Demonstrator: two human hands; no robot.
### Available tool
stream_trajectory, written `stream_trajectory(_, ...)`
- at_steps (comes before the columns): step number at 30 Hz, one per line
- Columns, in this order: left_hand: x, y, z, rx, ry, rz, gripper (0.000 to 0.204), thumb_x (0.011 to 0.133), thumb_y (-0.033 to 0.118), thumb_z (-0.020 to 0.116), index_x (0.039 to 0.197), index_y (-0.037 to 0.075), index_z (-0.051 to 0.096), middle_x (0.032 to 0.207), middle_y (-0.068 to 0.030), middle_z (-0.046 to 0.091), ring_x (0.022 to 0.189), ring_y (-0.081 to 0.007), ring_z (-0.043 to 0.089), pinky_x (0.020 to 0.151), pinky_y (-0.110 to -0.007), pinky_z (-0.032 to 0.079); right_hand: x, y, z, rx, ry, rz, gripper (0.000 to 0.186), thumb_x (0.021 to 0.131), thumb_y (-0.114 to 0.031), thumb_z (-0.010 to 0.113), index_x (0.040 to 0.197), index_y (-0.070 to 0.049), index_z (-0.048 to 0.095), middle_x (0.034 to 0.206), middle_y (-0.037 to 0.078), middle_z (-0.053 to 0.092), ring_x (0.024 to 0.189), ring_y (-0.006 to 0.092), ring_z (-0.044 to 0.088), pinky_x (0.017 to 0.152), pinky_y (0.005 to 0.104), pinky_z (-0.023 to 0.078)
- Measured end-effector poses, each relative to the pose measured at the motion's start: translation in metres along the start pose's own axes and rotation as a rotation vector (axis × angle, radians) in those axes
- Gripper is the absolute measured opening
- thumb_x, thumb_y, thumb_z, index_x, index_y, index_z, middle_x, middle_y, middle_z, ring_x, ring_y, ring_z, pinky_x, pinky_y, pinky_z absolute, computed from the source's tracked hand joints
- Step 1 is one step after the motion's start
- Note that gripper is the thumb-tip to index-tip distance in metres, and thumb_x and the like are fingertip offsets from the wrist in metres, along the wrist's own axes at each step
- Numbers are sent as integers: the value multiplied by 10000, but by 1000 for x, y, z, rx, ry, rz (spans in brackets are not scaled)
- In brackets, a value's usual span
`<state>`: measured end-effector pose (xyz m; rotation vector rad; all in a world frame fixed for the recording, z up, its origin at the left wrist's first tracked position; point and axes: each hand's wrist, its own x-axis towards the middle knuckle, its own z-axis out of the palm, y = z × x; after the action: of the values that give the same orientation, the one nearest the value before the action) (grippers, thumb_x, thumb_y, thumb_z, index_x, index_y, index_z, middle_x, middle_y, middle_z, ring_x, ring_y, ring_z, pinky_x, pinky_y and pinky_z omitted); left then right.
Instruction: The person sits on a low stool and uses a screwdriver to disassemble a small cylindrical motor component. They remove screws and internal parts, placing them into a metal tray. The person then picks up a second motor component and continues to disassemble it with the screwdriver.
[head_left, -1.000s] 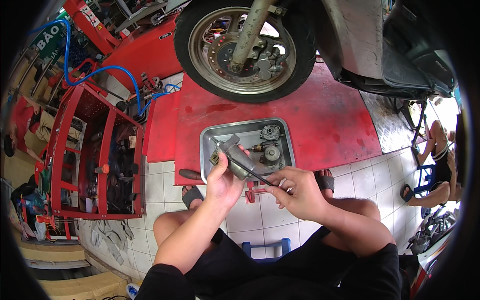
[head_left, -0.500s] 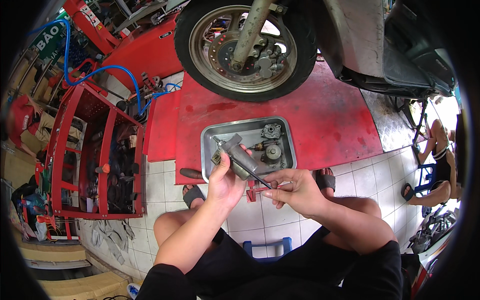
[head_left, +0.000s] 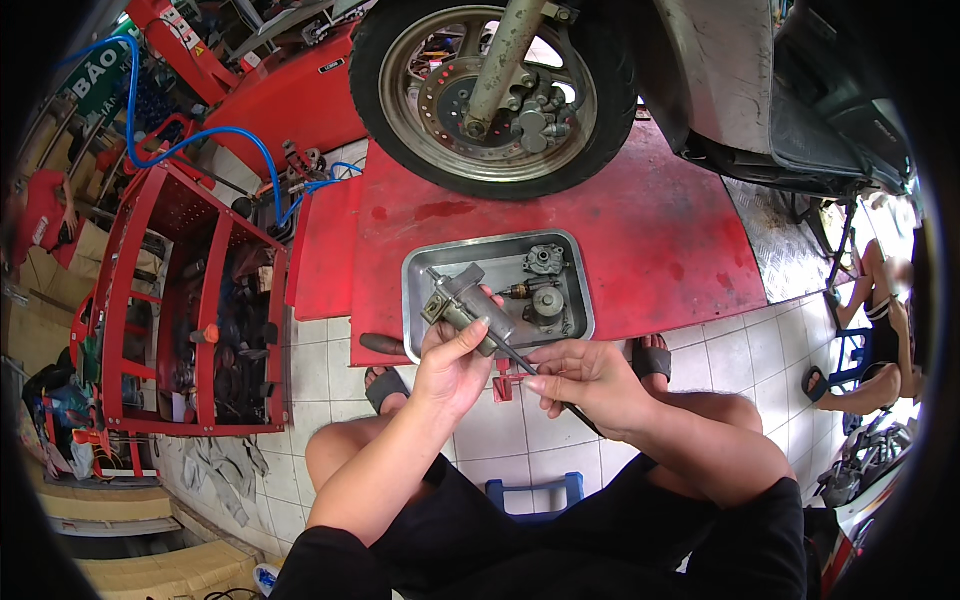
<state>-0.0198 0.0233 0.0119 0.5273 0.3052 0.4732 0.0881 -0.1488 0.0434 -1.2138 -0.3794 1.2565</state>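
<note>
My left hand (head_left: 450, 365) grips a grey metal cylindrical motor (head_left: 465, 295), tilted over the near-left part of a steel tray (head_left: 585, 310), its thumb pressing on the casing. A thin black cable (head_left: 516, 359) runs from the motor toward lower right. My right hand (head_left: 585, 390) pinches this cable between thumb and fingers, with a length trailing below. Inside the tray lie a grey cast housing (head_left: 544, 260), a round metal part (head_left: 547, 305) and a slim fitting (head_left: 517, 290).
The tray rests on a red platform (head_left: 660, 250) beneath a scooter's front wheel (head_left: 400, 130). A red tool cart (head_left: 127, 300), blue hose (head_left: 240, 136) and person in red (head_left: 40, 220) are left. Another seated person (head_left: 875, 390) is right. A blue stool (head_left: 530, 485) shows between my legs.
My left thumb has moved down from the motor's top onto its lower casing. A longer length of black cable now trails below my right hand.
</note>
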Motion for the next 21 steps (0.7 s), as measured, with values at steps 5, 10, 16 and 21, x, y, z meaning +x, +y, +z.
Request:
stream_trajectory(5, 0, 2, 0, -19, -14, -6, 474, 853, -1, 715, 1287, 36, 529, 1196, -64, 612, 1198, -201, 545, 1025, -354, 430, -2, -3, -2, 76, -51, 60, 356, 906, -35, 695, 1215, 94, 575, 932, 120, 659, 745, 139, 638, 635, 275, 540)
stream_trajectory(10, 0, 0, -1, -16, -22, -19, 448, 861, 9, 712, 1275, 24, 541, 1192, -78, 620, 1187, -203, 553, 1026, -345, 432, -6, -2, 3, 10, -58, -9, 325, 922, -37, 674, 1206, 91, 582, 925, 111, 655, 763, 146, 647, 660, 284, 560)
stream_trajectory(16, -1, 0, 0, -27, -15, -18, 431, 868, 20, 710, 1269, 22, 550, 1190, -80, 623, 1191, -202, 555, 1027, -345, 438, -5, -3, 2, 79, -8, 79, 309, 918, -44, 683, 1186, 82, 594, 906, 103, 652, 768, 148, 648, 662, 289, 568)
stream_trajectory(21, 0, -1, -4, -29, -21, -35, 427, 868, 24, 713, 1264, 21, 555, 1191, -78, 625, 1195, -203, 557, 1032, -346, 438, -4, 0, -3, 80, -47, 54, 299, 929, -74, 680, 1173, 81, 602, 925, 116, 663, 778, 147, 650, 662, 294, 572)
